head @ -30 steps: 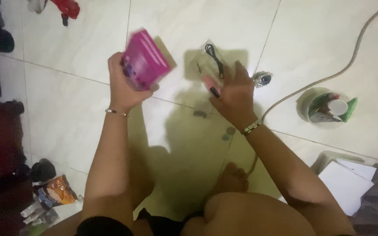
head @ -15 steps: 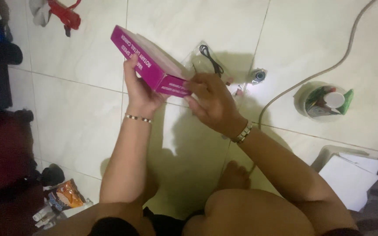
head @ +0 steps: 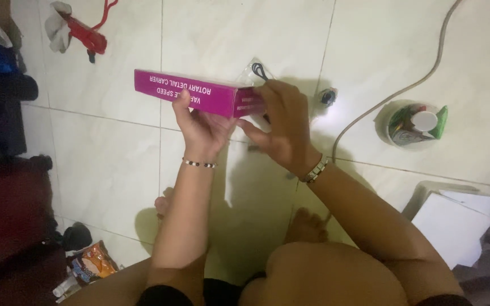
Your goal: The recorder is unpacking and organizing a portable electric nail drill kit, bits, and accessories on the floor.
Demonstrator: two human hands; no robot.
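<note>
— What is each hand doing?

— Both are on a long magenta box point(head: 191, 92), held above the tiled floor point(head: 103, 164) with one long side facing the camera. The left hand point(head: 202, 127) grips it from below near the middle, thumb up against the facing side. The right hand point(head: 282, 122) is closed around the box's right end, fingers over the top edge and thumb beneath.

— So neither hand is slack?

— No, both are wrapped on the box. It lies nearly level, tilted slightly down to the right.

— What is around it?

— Just behind the box's right end, on the floor, lies a clear plastic bag point(head: 253, 68) with a black cord point(head: 261, 71) in it; most of it is hidden by the box and the right hand. Near it to the right sits a small shiny object point(head: 328, 96), too blurred to tell what it is. A grey cable point(head: 404, 88) curves across the tiles toward a round clear container point(head: 412, 124) holding packets and a white cap.

— And further out?

— A red tool point(head: 86, 37) beside a white cloth point(head: 58, 28) at upper left, an orange snack packet point(head: 92, 260) at lower left, white papers point(head: 455, 226) at lower right. Each wrist wears a bracelet.
</note>
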